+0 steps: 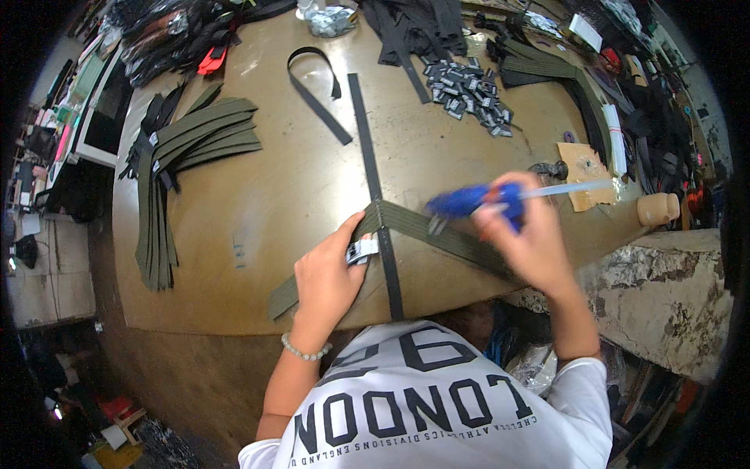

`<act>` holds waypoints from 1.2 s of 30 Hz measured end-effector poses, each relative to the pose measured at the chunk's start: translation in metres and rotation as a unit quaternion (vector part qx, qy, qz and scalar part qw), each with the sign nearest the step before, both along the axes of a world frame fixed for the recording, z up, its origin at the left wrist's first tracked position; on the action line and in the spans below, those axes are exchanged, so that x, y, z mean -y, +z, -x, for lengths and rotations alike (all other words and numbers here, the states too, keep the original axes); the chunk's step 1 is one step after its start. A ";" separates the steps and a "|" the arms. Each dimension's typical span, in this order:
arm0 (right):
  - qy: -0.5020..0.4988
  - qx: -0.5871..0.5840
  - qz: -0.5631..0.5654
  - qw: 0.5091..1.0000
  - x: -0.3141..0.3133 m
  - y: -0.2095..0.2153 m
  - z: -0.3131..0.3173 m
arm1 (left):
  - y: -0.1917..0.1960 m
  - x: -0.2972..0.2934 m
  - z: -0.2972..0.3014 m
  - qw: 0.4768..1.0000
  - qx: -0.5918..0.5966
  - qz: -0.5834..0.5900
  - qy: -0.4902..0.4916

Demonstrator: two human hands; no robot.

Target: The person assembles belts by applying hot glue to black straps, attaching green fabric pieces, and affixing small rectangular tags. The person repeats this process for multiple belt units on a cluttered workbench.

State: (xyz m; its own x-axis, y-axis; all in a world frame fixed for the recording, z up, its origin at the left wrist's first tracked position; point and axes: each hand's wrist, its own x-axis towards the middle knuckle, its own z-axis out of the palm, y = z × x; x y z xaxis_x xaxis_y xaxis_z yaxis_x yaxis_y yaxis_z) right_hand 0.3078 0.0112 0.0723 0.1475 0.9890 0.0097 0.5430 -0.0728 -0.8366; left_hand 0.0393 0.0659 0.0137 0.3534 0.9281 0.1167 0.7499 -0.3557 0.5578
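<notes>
My right hand (pixel 522 234) is closed round a blue glue gun (pixel 473 202), blurred by motion, with a pale glue stick (pixel 574 187) sticking out of its back. Below it a flat olive-green strap (pixel 449 241) is bent into a peak on the table. My left hand (pixel 328 273) is closed on the strap's left arm close to the peak. Its fingers also grip some small silver-and-black tags (pixel 362 252). A narrow black strip (pixel 366 141) runs from the far side toward me, past the peak to the table's near edge.
Olive straps (pixel 199 137) lie stacked at the left, with another bundle (pixel 539 62) at the far right. Several small dark tags (pixel 467 92) are heaped near the back beside black straps (pixel 414 31). A looped black strap (pixel 316 98) rests mid-table. Brown cardboard (pixel 582 168) lies right.
</notes>
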 end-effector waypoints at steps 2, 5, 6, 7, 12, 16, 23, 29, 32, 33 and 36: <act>-0.205 -0.040 -0.124 0.970 0.006 -0.013 -0.040 | 0.001 0.001 -0.002 1.000 -0.005 -0.004 0.006; -0.474 0.205 -0.164 0.841 0.018 -0.031 -0.113 | 0.004 0.001 -0.004 1.000 0.022 0.003 0.014; -0.523 0.176 -0.109 0.827 0.025 -0.035 -0.129 | 0.004 0.001 -0.004 1.000 0.013 0.003 0.016; -0.503 0.231 -0.053 0.831 0.035 -0.032 -0.139 | 0.005 0.001 -0.005 1.000 0.012 0.008 0.015; -0.471 0.369 0.237 0.766 0.070 0.009 -0.113 | 0.003 0.000 -0.005 1.000 0.016 0.010 0.020; -0.183 0.255 -0.144 0.938 0.004 -0.005 -0.083 | 0.003 0.001 -0.005 1.000 0.010 0.014 0.024; -0.004 0.359 -0.116 0.926 -0.091 -0.069 -0.107 | 0.003 0.001 -0.004 1.000 0.025 -0.001 0.020; -0.091 0.351 -0.079 0.929 -0.046 -0.022 -0.069 | 0.003 0.017 0.009 1.000 -0.003 0.003 -0.016; -0.057 0.316 -0.148 0.935 -0.026 0.000 -0.029 | 0.000 0.025 0.016 1.000 0.000 -0.010 -0.029; -0.040 0.258 -0.143 0.955 -0.020 0.004 -0.012 | -0.001 0.029 0.018 0.999 0.001 -0.013 -0.032; 0.078 0.085 -0.069 0.991 -0.007 -0.001 0.040 | -0.007 0.031 0.019 0.997 0.050 -0.036 -0.044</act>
